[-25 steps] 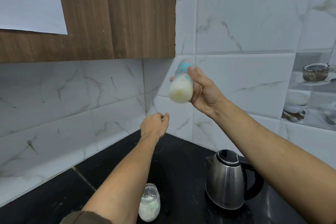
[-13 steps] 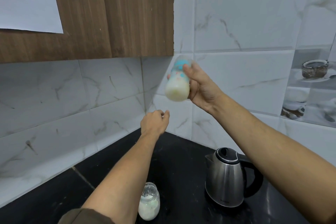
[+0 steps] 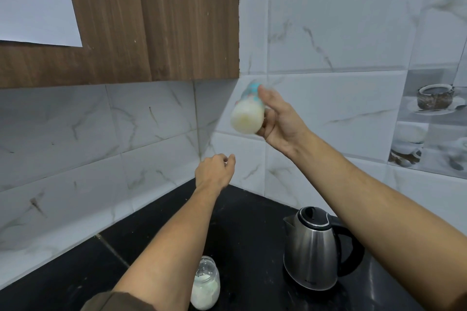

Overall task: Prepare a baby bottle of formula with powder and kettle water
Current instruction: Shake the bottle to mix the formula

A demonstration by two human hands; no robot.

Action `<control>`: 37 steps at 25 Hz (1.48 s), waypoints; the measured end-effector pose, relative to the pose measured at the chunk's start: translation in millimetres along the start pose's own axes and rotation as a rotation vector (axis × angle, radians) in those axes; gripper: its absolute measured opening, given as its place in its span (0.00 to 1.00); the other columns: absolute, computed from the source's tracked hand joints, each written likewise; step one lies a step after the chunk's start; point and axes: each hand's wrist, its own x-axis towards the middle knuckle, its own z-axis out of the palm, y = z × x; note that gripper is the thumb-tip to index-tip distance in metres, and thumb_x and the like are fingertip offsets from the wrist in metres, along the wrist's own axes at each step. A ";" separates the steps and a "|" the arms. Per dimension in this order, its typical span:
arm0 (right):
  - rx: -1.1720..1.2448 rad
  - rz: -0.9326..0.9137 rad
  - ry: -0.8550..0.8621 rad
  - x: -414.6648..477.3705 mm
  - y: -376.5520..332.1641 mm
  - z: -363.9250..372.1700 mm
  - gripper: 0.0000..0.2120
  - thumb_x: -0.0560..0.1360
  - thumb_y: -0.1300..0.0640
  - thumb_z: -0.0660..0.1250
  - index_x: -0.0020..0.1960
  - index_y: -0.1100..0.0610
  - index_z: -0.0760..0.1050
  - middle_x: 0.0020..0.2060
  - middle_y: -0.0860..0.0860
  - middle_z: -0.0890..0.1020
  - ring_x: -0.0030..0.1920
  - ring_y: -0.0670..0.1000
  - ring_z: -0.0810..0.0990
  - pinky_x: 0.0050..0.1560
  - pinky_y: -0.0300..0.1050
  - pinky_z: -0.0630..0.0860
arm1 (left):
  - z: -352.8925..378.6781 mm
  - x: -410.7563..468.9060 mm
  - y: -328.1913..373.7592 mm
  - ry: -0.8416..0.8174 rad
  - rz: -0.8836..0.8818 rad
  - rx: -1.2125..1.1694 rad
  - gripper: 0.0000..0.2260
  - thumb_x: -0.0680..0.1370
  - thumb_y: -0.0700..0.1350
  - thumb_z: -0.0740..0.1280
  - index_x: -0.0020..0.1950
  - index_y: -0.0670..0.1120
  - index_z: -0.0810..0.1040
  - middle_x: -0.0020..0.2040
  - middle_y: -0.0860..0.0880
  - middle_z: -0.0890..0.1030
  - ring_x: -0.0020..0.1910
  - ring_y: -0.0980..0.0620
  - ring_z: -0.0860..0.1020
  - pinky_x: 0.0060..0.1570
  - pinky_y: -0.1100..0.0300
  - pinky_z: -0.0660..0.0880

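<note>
My right hand [image 3: 280, 121] grips a baby bottle [image 3: 247, 113] raised in front of the tiled wall. The bottle is blurred, tilted with its base toward me, and holds pale milky liquid below a teal top. My left hand [image 3: 214, 171] hovers lower, to the left, fingers curled in a loose fist with nothing in it. A glass jar of white powder [image 3: 206, 285] stands on the black counter, partly behind my left forearm. The steel kettle [image 3: 313, 250] with black lid and handle stands to its right.
The black counter [image 3: 252, 230] runs into a corner of marble-look wall tiles. A wooden wall cabinet [image 3: 151, 20] hangs above on the left, close over the bottle's height. A picture tile [image 3: 429, 121] decorates the right wall.
The bottle in my right hand moves up and down slightly and stays blurred, as in shaking. My left hand stays in place.
</note>
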 end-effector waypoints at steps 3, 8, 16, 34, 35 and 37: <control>0.274 -0.024 0.320 15.3 -1.6 -7.9 0.30 0.78 0.48 0.75 0.74 0.59 0.71 0.66 0.62 0.80 0.52 0.59 0.88 0.43 0.50 0.86 | -1.1 -1.8 -3.7 0.013 -0.010 -0.002 0.23 0.85 0.60 0.54 0.41 0.48 0.78 0.36 0.50 0.80 0.39 0.48 0.79 0.42 0.54 0.76; -0.164 0.040 -0.138 -5.8 5.6 0.6 0.18 0.81 0.50 0.71 0.68 0.51 0.75 0.60 0.58 0.82 0.57 0.60 0.83 0.59 0.61 0.80 | -1.6 1.2 -1.3 0.003 -0.003 0.018 0.22 0.86 0.60 0.54 0.40 0.49 0.76 0.36 0.51 0.79 0.38 0.49 0.78 0.41 0.54 0.76; 0.315 -0.077 0.307 13.8 2.2 0.9 0.30 0.78 0.48 0.75 0.75 0.57 0.69 0.67 0.63 0.79 0.49 0.57 0.88 0.44 0.50 0.85 | -2.8 0.8 -5.6 0.015 -0.016 0.006 0.23 0.85 0.59 0.54 0.42 0.48 0.79 0.36 0.50 0.80 0.39 0.47 0.79 0.41 0.55 0.73; -0.208 -0.016 -0.243 -11.6 7.7 -3.1 0.31 0.79 0.55 0.74 0.78 0.44 0.67 0.63 0.65 0.81 0.58 0.70 0.81 0.50 0.55 0.82 | -8.2 -2.0 3.0 0.007 -0.004 0.027 0.18 0.85 0.55 0.57 0.43 0.46 0.75 0.36 0.50 0.77 0.40 0.46 0.77 0.41 0.55 0.72; -0.127 -0.059 -0.133 -10.4 7.4 -3.8 0.31 0.79 0.55 0.73 0.79 0.45 0.65 0.64 0.64 0.81 0.56 0.67 0.84 0.44 0.52 0.83 | -7.7 -2.3 3.3 0.006 0.002 0.021 0.20 0.85 0.57 0.56 0.43 0.47 0.77 0.36 0.50 0.77 0.39 0.47 0.77 0.40 0.55 0.73; 0.113 -0.164 0.210 -4.1 1.1 -2.3 0.34 0.80 0.53 0.74 0.81 0.49 0.62 0.65 0.60 0.80 0.50 0.61 0.88 0.43 0.52 0.85 | -6.0 -2.4 1.9 0.012 0.006 0.011 0.22 0.85 0.59 0.54 0.39 0.48 0.76 0.34 0.51 0.77 0.37 0.48 0.77 0.39 0.55 0.73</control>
